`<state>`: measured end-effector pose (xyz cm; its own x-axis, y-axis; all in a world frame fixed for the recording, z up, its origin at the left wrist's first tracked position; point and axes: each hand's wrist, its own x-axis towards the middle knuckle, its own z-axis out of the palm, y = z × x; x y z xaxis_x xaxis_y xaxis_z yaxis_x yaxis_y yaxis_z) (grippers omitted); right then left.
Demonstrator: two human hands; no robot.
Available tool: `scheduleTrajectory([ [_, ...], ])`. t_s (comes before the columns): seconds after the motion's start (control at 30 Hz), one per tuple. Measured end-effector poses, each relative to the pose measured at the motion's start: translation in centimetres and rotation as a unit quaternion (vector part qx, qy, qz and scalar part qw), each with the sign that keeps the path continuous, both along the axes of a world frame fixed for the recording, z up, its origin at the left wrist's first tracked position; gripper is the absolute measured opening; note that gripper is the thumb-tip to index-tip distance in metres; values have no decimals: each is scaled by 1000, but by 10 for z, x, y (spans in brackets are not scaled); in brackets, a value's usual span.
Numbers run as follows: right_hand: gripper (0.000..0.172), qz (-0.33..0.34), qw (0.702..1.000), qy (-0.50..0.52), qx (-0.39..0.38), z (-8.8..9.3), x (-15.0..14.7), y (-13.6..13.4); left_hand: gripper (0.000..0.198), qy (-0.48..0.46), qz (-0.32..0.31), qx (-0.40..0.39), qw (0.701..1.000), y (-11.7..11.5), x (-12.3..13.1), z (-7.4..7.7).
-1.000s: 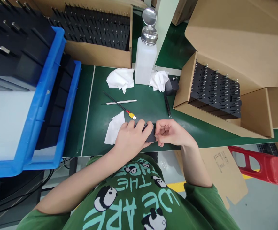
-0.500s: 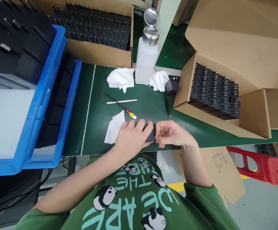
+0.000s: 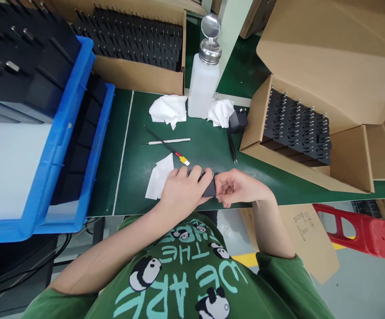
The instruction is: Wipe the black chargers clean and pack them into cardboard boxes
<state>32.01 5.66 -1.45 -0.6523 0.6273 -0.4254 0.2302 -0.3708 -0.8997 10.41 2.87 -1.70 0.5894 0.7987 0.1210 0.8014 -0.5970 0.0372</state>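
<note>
My left hand [image 3: 182, 188] is closed over a black power adapter [image 3: 209, 188] near the front edge of the green bench, covering most of it. Against the adapter's right end, my right hand [image 3: 238, 188] has its fingers curled and pinched together; whatever they may hold is hidden. A white wipe [image 3: 159, 177] lies left of my left hand. Just beyond it are a short cable with a yellow USB plug [image 3: 183, 160] and a thin silver pen-like tool [image 3: 175, 141]. Black tweezers [image 3: 232, 147] rest farther right, beside another black plug adapter [image 3: 238, 120].
At the back stands a white dispenser bottle [image 3: 203, 86], lid up, between crumpled wipes [image 3: 168, 110]. Cartons of adapters stand at back left [image 3: 139, 77] and right [image 3: 298, 173]. Stacked blue trays [image 3: 58, 128] fill the left. A red stool [image 3: 375, 232] is on the floor.
My right hand's fingers have shifted slightly down and turned against the adapter's end. My left hand keeps its hold with almost no movement.
</note>
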Motion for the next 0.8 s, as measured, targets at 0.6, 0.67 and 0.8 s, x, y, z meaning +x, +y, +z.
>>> scheduleTrajectory([
  [0.6,23,-330,918,-94,199,-27,-20,-62,42,15,-22,48,998,3,0,-1],
  [0.67,15,-395,884,-117,221,-27,-12,-64,42,2,-26,45,999,3,-1,-1],
  [0.8,9,-474,835,-137,243,-21,3,-64,49,-107,-47,30,993,-8,-16,15],
])
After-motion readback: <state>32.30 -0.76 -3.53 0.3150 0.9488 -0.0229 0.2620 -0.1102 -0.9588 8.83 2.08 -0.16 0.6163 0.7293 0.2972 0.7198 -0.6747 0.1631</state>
